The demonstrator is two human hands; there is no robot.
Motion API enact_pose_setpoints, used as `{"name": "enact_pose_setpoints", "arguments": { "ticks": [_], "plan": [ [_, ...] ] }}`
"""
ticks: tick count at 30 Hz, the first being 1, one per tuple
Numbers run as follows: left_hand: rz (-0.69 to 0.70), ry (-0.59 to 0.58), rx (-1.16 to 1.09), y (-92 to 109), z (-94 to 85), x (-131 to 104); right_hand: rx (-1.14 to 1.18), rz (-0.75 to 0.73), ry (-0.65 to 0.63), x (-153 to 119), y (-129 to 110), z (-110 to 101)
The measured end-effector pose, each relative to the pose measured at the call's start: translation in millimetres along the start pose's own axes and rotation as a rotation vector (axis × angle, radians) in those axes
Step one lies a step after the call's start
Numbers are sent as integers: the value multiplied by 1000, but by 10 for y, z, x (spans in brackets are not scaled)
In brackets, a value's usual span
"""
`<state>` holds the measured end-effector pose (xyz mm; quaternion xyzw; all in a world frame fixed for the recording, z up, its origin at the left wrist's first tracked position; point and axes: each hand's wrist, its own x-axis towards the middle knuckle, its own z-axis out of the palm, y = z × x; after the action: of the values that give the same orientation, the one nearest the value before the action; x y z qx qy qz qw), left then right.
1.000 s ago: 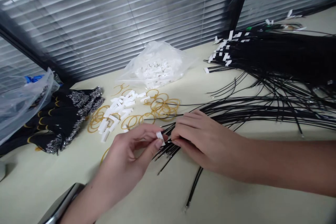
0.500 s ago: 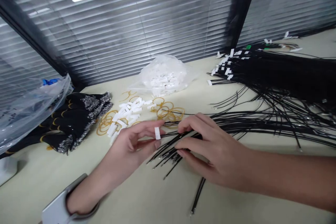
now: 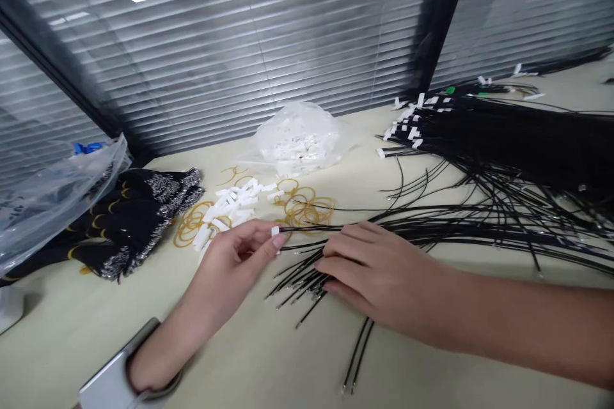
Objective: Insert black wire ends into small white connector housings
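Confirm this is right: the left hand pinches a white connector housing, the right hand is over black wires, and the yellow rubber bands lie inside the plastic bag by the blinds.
Not quite: the head view shows the yellow rubber bands on the table, outside the plastic bag. The left hand pinches a white connector housing; the right hand is over black wires.

On the cream table [image 3: 268, 358] lie black wires [image 3: 460, 230], white connectors [image 3: 235, 200] and yellow bands [image 3: 307, 206].
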<state>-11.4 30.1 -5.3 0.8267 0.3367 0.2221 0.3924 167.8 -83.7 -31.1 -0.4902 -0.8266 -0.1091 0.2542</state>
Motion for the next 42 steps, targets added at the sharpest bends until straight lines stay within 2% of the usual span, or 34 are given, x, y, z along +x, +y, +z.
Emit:
{"name": "enact_pose_setpoints", "arguments": {
  "ticks": [2, 6, 12, 16, 22, 27, 33, 42],
  "plan": [
    [-1, -1, -19, -15, 4, 4, 31, 27, -77, 14, 13, 9],
    [-16, -36, -24, -26, 1, -16, 114, 70, -143, 31, 37, -12],
    [39, -77, 159, 2, -24, -49, -9, 3, -218, -4, 23, -64],
    [134, -54, 351, 7, -48, -47, 8, 12, -182, 3, 17, -63],
    [246, -32, 527, 31, -59, -80, 116, 52, -21, 36, 31, -12],
    [179, -26, 422, 66, -14, -100, 176, 198, -21, 61, -25, -53],
    [10, -89, 163, 90, 39, -89, 318, 364, 3, 69, -31, -69],
    [-102, -179, -63, 86, 26, -79, 348, 394, 56, 56, -46, -62]
  ]
}}
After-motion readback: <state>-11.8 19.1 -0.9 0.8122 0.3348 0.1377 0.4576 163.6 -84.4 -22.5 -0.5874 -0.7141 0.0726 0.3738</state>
